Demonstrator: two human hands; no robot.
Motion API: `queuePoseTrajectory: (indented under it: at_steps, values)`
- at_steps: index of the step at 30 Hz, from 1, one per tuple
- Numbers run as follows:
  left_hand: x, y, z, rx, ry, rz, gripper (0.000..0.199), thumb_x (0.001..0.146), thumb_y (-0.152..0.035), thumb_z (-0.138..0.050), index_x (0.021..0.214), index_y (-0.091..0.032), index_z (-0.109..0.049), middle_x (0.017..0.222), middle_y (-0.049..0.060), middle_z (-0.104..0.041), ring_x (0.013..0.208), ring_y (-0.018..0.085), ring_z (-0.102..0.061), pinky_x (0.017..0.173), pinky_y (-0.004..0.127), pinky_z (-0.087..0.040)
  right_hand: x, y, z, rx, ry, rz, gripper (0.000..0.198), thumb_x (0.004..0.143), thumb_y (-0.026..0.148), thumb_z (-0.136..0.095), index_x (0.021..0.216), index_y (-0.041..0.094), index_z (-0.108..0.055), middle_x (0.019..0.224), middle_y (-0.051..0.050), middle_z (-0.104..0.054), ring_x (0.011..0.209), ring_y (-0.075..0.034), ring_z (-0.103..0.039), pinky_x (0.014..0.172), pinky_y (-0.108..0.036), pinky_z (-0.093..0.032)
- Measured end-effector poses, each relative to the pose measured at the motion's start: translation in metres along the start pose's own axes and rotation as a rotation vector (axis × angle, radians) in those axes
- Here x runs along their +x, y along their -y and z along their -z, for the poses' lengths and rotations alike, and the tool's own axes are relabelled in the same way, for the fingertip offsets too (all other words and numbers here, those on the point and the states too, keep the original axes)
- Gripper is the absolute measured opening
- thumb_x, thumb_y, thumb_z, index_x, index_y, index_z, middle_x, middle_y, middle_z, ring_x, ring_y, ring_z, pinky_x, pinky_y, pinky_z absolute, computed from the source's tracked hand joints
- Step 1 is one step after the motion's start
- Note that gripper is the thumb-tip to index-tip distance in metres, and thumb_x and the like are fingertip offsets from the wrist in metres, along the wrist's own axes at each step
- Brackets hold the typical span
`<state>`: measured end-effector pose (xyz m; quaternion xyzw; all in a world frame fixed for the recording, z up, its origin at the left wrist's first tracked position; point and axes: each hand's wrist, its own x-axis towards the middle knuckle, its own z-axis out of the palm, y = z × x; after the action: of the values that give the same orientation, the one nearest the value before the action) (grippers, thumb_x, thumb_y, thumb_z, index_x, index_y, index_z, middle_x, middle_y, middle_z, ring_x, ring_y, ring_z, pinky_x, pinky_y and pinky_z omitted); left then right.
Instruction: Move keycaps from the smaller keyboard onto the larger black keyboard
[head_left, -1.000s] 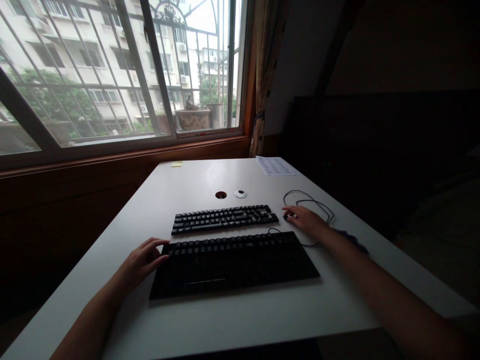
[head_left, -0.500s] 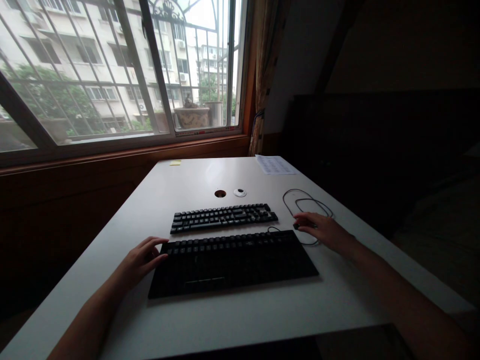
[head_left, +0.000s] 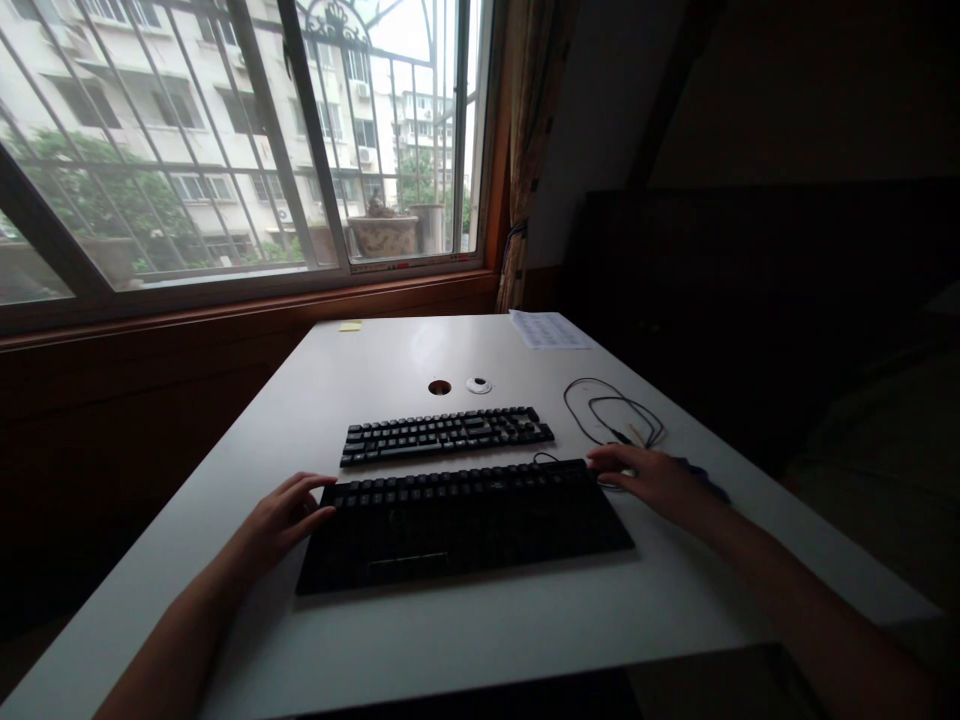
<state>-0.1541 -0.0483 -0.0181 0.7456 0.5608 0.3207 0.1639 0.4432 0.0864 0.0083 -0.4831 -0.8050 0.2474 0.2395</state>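
A wide black keyboard (head_left: 465, 535) lies across the white table, with keycaps visible along its far part and a dark, hard-to-read front part. My left hand (head_left: 281, 515) is closed on its left edge, thumb and forefinger at the upper left corner. At the upper right corner, my right hand (head_left: 645, 480) grips the edge with its fingertips; the thumb is partly hidden. Just behind lies a second, narrower black keyboard (head_left: 442, 437), its right end showing gaps among the keys. A thin dark cable (head_left: 574, 410) lies looped beyond my right hand.
Partly behind my right wrist lies a dark blue thing (head_left: 705, 478). On the white table (head_left: 247, 440) are a round hole (head_left: 439, 388), a white ring-shaped cover (head_left: 478, 385), printed paper (head_left: 551, 330) and a yellow note (head_left: 350, 326). A dark flat surface (head_left: 555, 695) shows at the near edge.
My right hand has let go of a small dark cable end and moved down to the keyboard's right corner. The cable end now lies on the table. My left hand stays put.
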Motion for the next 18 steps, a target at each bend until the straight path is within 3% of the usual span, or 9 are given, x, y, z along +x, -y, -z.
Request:
queuePoseTrajectory:
  at_steps: [18]
  values:
    - [0.001,-0.003,0.001,-0.004,0.001,-0.003,0.039,0.096,-0.052,-0.062,0.123,-0.024,-0.066,0.098,0.003,-0.067,0.067,0.013,-0.065,0.062,0.024,-0.055,0.001,0.011,0.002,-0.145,0.005,0.054,0.023,0.089,0.036,-0.062,0.108,0.028,-0.073,0.107,-0.005,-0.079,0.098,-0.027,-0.075,0.089,-0.041,-0.060]
